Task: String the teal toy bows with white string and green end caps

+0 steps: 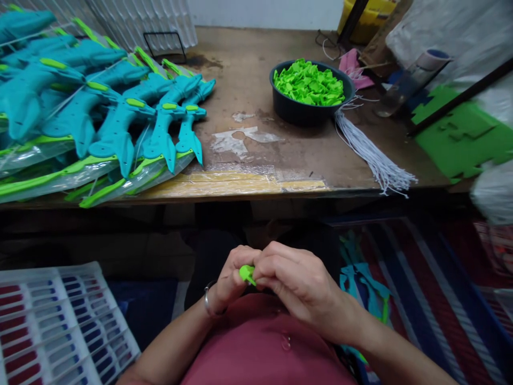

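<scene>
Both my hands meet close to my body, below the table edge. My left hand [229, 278] and my right hand [298, 286] pinch a small bright green plastic piece [247, 274] between their fingertips; most of the piece is hidden by the fingers. A bracelet circles my left wrist. On the table, a dark round bowl [308, 109] is heaped with more green pieces [308, 83]. Beside the bowl lies a bundle of white strings [372, 155].
Several teal toy guns [116, 112] with green parts, in clear bags, are stacked at the table's left. Green foam sheets [460, 136] lie at the right. A white plastic crate [60, 326] stands at lower left, a striped mat [420, 278] at right. Teal parts [363, 283] sit by my right arm.
</scene>
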The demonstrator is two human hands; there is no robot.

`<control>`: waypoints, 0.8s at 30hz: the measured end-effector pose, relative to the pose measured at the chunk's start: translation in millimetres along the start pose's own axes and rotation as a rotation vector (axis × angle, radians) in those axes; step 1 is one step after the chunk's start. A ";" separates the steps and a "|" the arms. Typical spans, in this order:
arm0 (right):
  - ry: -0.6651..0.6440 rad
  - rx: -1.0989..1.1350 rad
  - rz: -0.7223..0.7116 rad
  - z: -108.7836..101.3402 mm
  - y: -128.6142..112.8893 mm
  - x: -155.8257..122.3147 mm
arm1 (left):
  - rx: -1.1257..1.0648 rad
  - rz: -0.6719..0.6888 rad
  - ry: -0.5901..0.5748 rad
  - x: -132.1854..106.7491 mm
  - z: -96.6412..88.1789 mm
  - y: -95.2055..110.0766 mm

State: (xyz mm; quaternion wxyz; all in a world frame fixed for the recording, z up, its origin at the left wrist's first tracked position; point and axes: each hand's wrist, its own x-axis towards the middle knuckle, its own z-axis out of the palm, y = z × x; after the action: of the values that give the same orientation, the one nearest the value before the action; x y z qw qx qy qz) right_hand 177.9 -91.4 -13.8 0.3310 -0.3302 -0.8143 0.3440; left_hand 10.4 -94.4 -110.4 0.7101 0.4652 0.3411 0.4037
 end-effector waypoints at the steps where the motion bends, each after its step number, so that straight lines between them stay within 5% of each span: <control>1: 0.001 0.001 -0.006 0.2 0.5 0.4 | -0.007 0.023 0.010 -0.1 -0.2 -1.4; 7: 0.022 -0.014 -0.064 -0.4 8.7 4.6 | -0.041 0.123 0.038 4.8 -2.2 -5.7; 12: 0.012 -0.264 -0.223 2.1 14.1 6.5 | -0.143 0.110 0.084 1.1 7.4 -4.4; 16: 0.214 -0.365 -0.241 17.0 30.6 0.2 | -0.269 -0.037 0.190 -4.0 27.5 3.1; 19: 0.368 -0.358 -0.155 26.4 42.5 -3.1 | -0.195 -0.026 0.229 -0.8 39.0 14.9; 24: 0.510 -0.299 -0.067 9.3 29.2 0.3 | -0.011 -0.003 0.224 15.2 34.7 27.4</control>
State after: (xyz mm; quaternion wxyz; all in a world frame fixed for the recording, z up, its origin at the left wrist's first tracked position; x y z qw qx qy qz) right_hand 179.7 -78.5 -41.5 0.4839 -0.4239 -0.7569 0.1150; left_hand 40.0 -87.6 -74.8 0.6707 0.4128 0.4170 0.4538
